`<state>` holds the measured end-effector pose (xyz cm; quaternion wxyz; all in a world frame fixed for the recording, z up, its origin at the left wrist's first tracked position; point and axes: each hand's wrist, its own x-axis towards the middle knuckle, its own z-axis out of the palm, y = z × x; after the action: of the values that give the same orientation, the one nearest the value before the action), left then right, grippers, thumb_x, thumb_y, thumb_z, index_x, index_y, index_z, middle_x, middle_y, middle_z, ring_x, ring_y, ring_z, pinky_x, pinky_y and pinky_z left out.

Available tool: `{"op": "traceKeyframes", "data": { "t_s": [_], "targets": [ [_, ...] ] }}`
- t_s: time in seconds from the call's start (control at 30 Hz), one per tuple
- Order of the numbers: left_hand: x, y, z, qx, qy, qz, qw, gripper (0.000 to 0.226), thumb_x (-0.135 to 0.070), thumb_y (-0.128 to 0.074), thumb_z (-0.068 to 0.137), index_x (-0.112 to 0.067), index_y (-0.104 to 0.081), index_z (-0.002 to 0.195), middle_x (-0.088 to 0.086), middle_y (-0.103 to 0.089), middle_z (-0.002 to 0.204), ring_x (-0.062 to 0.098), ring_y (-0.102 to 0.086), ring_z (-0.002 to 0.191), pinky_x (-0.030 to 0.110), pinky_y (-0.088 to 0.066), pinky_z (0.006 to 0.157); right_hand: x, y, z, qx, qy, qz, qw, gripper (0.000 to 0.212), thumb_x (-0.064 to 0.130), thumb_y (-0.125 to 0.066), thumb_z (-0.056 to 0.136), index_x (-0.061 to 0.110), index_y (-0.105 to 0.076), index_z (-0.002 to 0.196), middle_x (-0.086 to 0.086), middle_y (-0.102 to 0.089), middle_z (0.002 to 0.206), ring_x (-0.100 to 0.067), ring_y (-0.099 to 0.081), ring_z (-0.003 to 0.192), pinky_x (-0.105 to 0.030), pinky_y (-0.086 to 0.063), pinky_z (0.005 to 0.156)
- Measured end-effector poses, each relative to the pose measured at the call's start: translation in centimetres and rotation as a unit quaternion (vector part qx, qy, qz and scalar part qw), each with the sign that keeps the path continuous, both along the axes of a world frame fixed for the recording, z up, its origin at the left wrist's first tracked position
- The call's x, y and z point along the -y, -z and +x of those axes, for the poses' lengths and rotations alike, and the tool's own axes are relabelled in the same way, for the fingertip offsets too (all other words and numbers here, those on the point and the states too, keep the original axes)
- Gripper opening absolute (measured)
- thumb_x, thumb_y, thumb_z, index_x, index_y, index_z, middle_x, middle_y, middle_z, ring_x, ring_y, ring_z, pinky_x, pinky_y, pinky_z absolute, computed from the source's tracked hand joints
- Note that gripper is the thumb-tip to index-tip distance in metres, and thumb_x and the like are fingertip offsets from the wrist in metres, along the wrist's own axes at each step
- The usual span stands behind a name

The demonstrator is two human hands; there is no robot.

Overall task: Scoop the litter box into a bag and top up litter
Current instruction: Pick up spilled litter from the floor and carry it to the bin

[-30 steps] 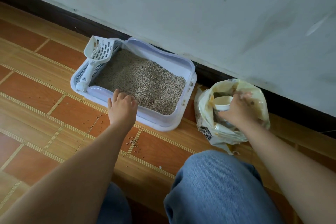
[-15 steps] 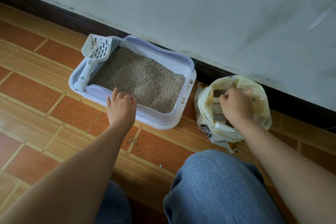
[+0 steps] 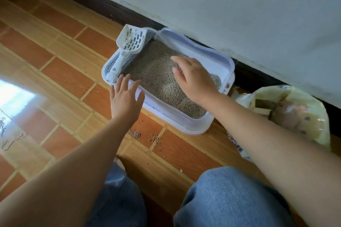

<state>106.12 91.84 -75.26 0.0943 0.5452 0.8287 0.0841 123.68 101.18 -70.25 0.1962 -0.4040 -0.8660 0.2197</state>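
Litter box (image 3: 217, 125) sits on the tile by the wall, scoop (image 3: 129, 46) resting on its grate. Left hand (image 3: 125, 99) hovers spread-open at the rim, right hand (image 3: 193, 77) loose-fingered, empty, over the litter. Loaded tray's probably heavy, so grip both rims.

The box (image 3: 217, 57) and the slotted scoop (image 3: 132, 41) are smooth pale plastic. The litter (image 3: 156, 77) is matt, grainy and grey-beige. The bag (image 3: 317, 116) is thin, glossy, crinkled plastic. The floor (image 3: 70, 77) is glossy tile. The wall (image 3: 239, 5) is matt.
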Motion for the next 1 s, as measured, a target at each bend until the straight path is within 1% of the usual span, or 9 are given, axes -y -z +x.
{"op": "traceKeyframes", "data": {
  "t_s": [0.17,0.33,0.5,0.63,0.73,0.8,0.87,0.93,1.0],
  "targets": [
    [1.4,0.0,-2.5,0.033,-0.073,0.017,0.997,0.042,-0.028,-0.041,0.098,-0.016,-0.043,0.139,0.009,-0.032,0.152,0.025,-0.02,0.144,0.044,-0.014,0.119,1.9,1.5,-3.7,0.007,-0.121,-0.013,0.993,0.041,0.015,-0.036,0.099,0.0,-0.043,0.136,-0.016,-0.054,0.133,-0.026,-0.046,0.127,-0.03,-0.035,0.105],
    [5.6,1.7,-4.0,0.06,-0.111,-0.008,0.992,0.039,-0.018,-0.04,0.098,-0.009,-0.047,0.135,0.011,-0.041,0.146,0.026,-0.03,0.139,0.042,-0.023,0.115,4.7,3.3,-6.1,-0.007,-0.17,-0.038,0.985,0.041,0.014,-0.034,0.096,-0.004,-0.051,0.128,-0.02,-0.061,0.12,-0.032,-0.055,0.115,-0.039,-0.045,0.096],
    [9.5,4.2,-4.5,0.076,-0.13,-0.057,0.987,0.04,-0.022,-0.037,0.099,-0.012,-0.044,0.137,0.007,-0.039,0.147,0.025,-0.03,0.139,0.04,-0.024,0.114,8.2,6.6,-5.8,0.007,-0.193,-0.072,0.978,0.045,0.02,-0.029,0.096,-0.001,-0.054,0.127,-0.016,-0.063,0.121,-0.027,-0.057,0.115,-0.035,-0.047,0.094],
    [11.9,6.4,-3.7,0.106,-0.127,-0.099,0.981,0.043,-0.024,-0.034,0.1,-0.014,-0.038,0.141,0.007,-0.033,0.151,0.025,-0.026,0.141,0.041,-0.025,0.115,10.4,10.1,-3.5,0.078,-0.178,-0.119,0.974,0.042,0.019,-0.033,0.1,0.006,-0.039,0.14,-0.009,-0.047,0.141,-0.019,-0.039,0.133,-0.023,-0.024,0.111],
    [13.1,7.6,-2.8,0.121,-0.125,-0.121,0.977,0.045,-0.027,-0.033,0.1,-0.014,-0.034,0.144,0.006,-0.028,0.154,0.024,-0.023,0.143,0.039,-0.021,0.116,11.7,12.6,-1.2,0.187,-0.174,-0.153,0.955,0.056,0.035,-0.029,0.101,0.013,-0.015,0.149,-0.001,-0.018,0.157,-0.013,-0.01,0.146,-0.03,-0.012,0.119],
    [13.4,8.2,-2.3,0.129,-0.127,-0.124,0.976,0.045,-0.028,-0.033,0.101,-0.015,-0.033,0.144,0.006,-0.027,0.154,0.024,-0.021,0.144,0.037,-0.018,0.116,12.5,14.4,0.2,0.268,-0.178,-0.171,0.931,0.067,0.049,-0.021,0.097,0.016,0.002,0.15,0.005,0.006,0.159,-0.009,0.012,0.145,-0.032,-0.005,0.117],
    [13.6,8.9,-2.0,0.132,-0.126,-0.124,0.975,0.045,-0.028,-0.032,0.101,-0.014,-0.032,0.144,0.006,-0.027,0.154,0.023,-0.02,0.144,0.035,-0.018,0.116,13.2,16.0,1.1,0.325,-0.178,-0.152,0.916,0.08,0.062,-0.001,0.084,0.016,0.014,0.147,0.004,0.02,0.156,-0.01,0.024,0.141,-0.031,0.005,0.114],
    [13.6,9.6,-2.0,0.134,-0.128,-0.123,0.975,0.046,-0.027,-0.033,0.1,-0.013,-0.03,0.144,0.007,-0.025,0.155,0.024,-0.019,0.144,0.035,-0.017,0.117,13.9,17.6,1.6,0.349,-0.158,-0.117,0.916,0.084,0.063,0.011,0.076,0.013,0.018,0.144,-0.002,0.02,0.155,-0.016,0.023,0.14,-0.029,0.016,0.112],
    [13.5,10.4,-2.0,0.137,-0.132,-0.126,0.974,0.05,-0.027,-0.034,0.1,-0.013,-0.024,0.147,0.006,-0.019,0.157,0.023,-0.014,0.146,0.036,-0.014,0.118,14.6,18.8,1.7,0.362,-0.137,-0.066,0.92,0.08,0.061,0.007,0.088,0.006,-0.001,0.146,-0.012,-0.005,0.157,-0.025,-0.001,0.144,-0.031,0.012,0.118]
  ]
}}
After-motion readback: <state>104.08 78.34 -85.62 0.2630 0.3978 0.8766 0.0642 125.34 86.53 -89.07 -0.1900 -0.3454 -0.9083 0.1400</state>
